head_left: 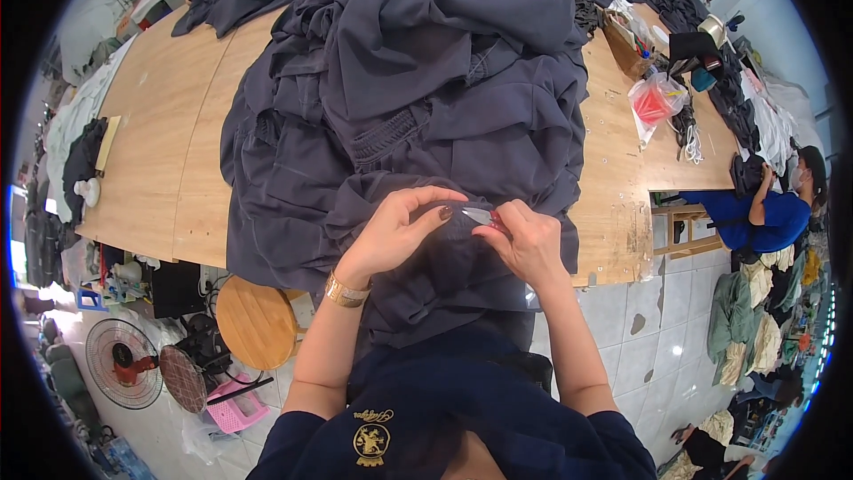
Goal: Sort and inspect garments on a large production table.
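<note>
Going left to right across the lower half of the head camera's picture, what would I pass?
Floor fan → pink plastic basket → round wooden stool → left hand → small metal snips → right hand → co-worker in a blue top.

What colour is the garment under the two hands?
Dark slate grey garment, plain, without pattern; the head view shows it.

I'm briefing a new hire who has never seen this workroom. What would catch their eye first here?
A big heap of dark grey garments covers the middle of the long wooden table. At its near edge, the left hand and right hand meet over the fabric, the right pinching small thread snips. A red-filled plastic bag stands out on the table's right side.
</note>
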Demonstrator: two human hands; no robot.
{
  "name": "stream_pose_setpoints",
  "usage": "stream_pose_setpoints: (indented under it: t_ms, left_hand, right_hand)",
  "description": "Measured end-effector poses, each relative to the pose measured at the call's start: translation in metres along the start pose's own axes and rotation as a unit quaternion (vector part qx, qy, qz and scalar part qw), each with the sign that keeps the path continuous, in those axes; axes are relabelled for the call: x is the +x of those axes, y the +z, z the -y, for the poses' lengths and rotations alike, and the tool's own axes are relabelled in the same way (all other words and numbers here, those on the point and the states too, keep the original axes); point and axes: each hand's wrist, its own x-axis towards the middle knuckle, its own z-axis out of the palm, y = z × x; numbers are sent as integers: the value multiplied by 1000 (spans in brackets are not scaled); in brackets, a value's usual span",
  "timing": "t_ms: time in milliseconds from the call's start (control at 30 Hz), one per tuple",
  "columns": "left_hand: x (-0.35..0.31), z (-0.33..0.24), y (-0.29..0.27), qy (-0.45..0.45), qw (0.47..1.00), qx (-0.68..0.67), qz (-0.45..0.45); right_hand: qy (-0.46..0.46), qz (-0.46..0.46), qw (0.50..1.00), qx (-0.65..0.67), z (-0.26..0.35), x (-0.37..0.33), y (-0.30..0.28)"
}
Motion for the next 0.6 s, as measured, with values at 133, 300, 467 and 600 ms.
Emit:
stream_pose_setpoints:
  t_ms: [133,300,467,600]
  left_hand:
    - [0,-1,1,8,1000,0,1]
    - [0,-1,1,11,1000,8,4]
    - [0,3,-1,7,1000,25,9]
    - [2,7,-1,22,999,30,0]
  right_hand:
    - [-7,6,1000,-1,0,2,0]
    - [-13,12,1000,-5,1,4,-2]
    - [-8,22,1000,4,0,3,-3]
    - [143,-33,966,212,-2,-2,0]
